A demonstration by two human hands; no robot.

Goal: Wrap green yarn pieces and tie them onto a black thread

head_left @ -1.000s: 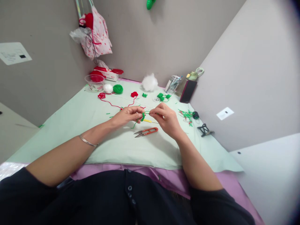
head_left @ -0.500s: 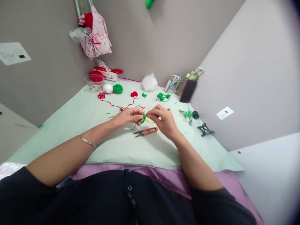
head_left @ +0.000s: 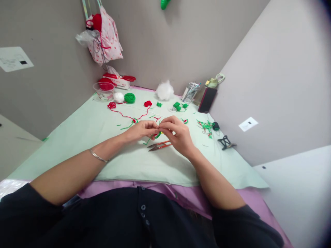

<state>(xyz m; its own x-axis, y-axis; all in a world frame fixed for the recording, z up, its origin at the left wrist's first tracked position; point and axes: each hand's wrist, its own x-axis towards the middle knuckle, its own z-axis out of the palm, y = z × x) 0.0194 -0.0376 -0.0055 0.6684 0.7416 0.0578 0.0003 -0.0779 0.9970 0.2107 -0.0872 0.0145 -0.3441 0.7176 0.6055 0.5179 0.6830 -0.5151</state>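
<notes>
Between finger and thumb, my left hand (head_left: 145,130) pinches a small curved green crochet piece (head_left: 158,134), with a loose green yarn tail below it. My right hand (head_left: 178,133) is closed in a pinch against the left fingertips at the top of the piece; what its fingers hold is hidden. Just beneath both hands, orange-handled thread snips (head_left: 158,146) lie on the cloth, points to the left, their handle end partly covered by my right hand. A bit of yellow shows behind the piece.
Red yarn (head_left: 112,105), a green yarn ball (head_left: 129,98), white stuffing (head_left: 164,90) and small green pieces (head_left: 180,106) lie toward the back. A phone (head_left: 207,100) leans at the right. Green yarn scraps (head_left: 206,126) and a black stand (head_left: 227,143) lie right of my hands.
My right hand has moved slightly left and closer over the left fingertips, covering more of the green piece and the snips' handle. The piece has tipped lower.
</notes>
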